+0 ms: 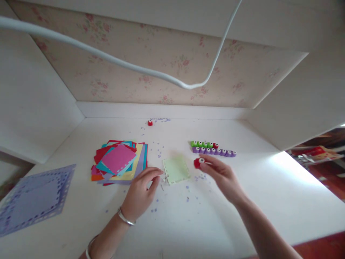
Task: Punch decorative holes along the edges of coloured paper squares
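A red craft paper punch (198,163) with a white round button is pinched between the thumb and fingers of my right hand (219,174), just right of a pale green paper square (176,170). Punched shapes line the square's edges. My left hand (142,189) is at the square's left edge, its thumb and forefinger brought together at the tips; what they hold, if anything, is too small to make out. Small pale scraps (164,180) show just under those fingertips.
A stack of coloured paper (120,160) lies left of my left hand. Purple punched sheets (35,199) are further left. Rows of green and purple punches (212,151) stand at right, another red punch (150,123) near the back. Purple confetti (159,155) is scattered about. A white cable (151,72) hangs across.
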{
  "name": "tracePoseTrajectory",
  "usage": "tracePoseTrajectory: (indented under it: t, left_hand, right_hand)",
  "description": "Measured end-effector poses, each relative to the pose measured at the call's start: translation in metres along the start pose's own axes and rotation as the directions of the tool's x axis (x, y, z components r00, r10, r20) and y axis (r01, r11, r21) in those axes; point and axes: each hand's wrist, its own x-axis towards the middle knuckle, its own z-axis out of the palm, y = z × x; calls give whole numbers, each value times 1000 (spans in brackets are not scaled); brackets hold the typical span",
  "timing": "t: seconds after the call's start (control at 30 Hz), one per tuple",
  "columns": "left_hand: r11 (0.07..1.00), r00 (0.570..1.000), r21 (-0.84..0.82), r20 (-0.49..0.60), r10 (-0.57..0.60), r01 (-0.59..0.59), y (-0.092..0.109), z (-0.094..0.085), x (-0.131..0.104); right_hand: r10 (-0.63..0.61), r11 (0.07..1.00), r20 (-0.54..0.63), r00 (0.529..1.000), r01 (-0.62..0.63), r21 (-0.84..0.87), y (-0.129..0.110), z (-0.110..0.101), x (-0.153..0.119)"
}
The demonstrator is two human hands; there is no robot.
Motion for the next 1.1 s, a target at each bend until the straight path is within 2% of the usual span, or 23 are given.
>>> tracePoseTrajectory:
  t: [0.1,0.23,0.3,0.4,0.47,0.53,0.7,0.93,1.1]
  left_hand:
    - [990,999,133,1,51,-51,-9,-1,1]
    - [953,982,248,116,149,-174,-8,6,-4]
    - [934,970,287,174,167,-212,-5,9,-5]
    - [912,962,341,218,161,-230,0,9,-6]
    - [894,955,371,244,167,-251,0,7,-5]
    - [871,941,395,281,186,-290,-1,6,-5]
    - [822,912,442,353,208,-358,-8,9,-6]
    - [823,945,489,283,164,-290,-8,13,-6]
    - [842,961,489,252,114,-228,-4,13,-7]
  right_hand:
    - [-52,999,-207,977,49,-20,-13,-49,34]
    - [-97,971,-307,947,21,-240,-23,-108,87]
    - [-94,901,-341,935,-66,-429,-20,-130,110]
    - [-125,695,-326,937,-151,-703,-10,-151,133]
    - [-150,581,-302,942,-163,-798,-4,-155,142]
    - [-151,507,-274,950,-164,-846,0,-155,147]
    - [-58,279,-221,973,-197,-940,1,-148,153]
    - [74,166,-241,968,-250,-954,9,-151,150]
    - [166,72,-190,968,-204,-976,8,-148,147]
